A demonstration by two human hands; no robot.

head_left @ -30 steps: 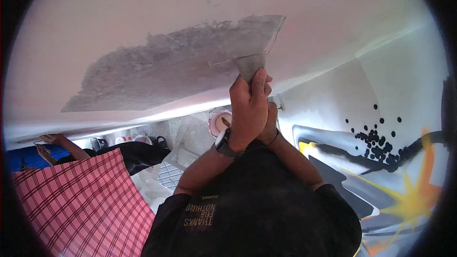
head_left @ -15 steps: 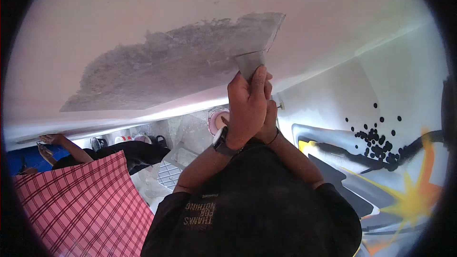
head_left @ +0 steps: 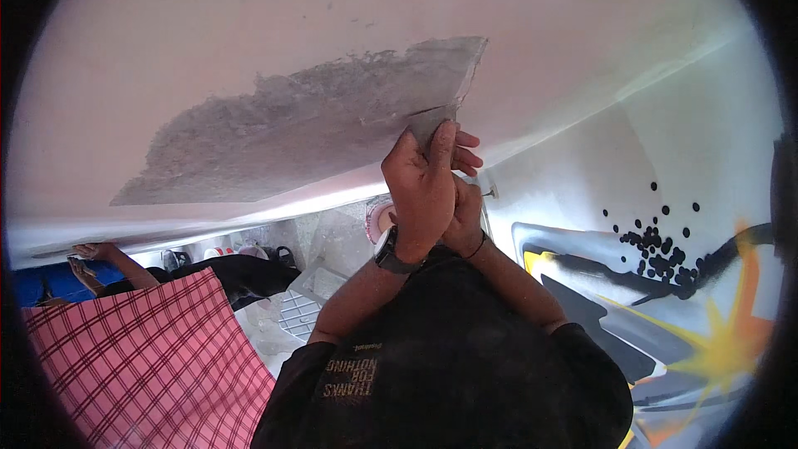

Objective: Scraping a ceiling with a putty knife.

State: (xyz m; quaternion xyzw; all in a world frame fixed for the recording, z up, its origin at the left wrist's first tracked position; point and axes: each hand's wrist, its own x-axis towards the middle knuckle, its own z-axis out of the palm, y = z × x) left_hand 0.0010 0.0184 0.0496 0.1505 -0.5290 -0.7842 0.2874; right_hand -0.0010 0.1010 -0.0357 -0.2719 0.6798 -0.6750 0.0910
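Observation:
My left hand [head_left: 422, 191], with a wristwatch [head_left: 386, 248] at its wrist, grips a flat grey scraper [head_left: 427, 123]. Its thumb presses on the blade, while a few fingertips stick out to the right behind it. The blade lies at the lower right of a rough grey patch [head_left: 307, 129] on the pale pinkish wall [head_left: 224, 25]. Tucked below and behind the left hand is my right hand [head_left: 467, 218], closed, with a dark band at the wrist. What it holds, if anything, is hidden.
At left, another person's hands [head_left: 96, 258] are near the wall, beside a pink checked cloth [head_left: 158, 341]. A pinkish bucket [head_left: 381, 220] and a pale grid-like crate [head_left: 299, 308] stand on the floor below. The right wall [head_left: 573, 158] bears painted shapes and black dots.
The view has shifted slightly, so the patch appears lower and further left. My left fingertips have straightened outward, and less of the scraper blade shows. It remains at the patch's lower right.

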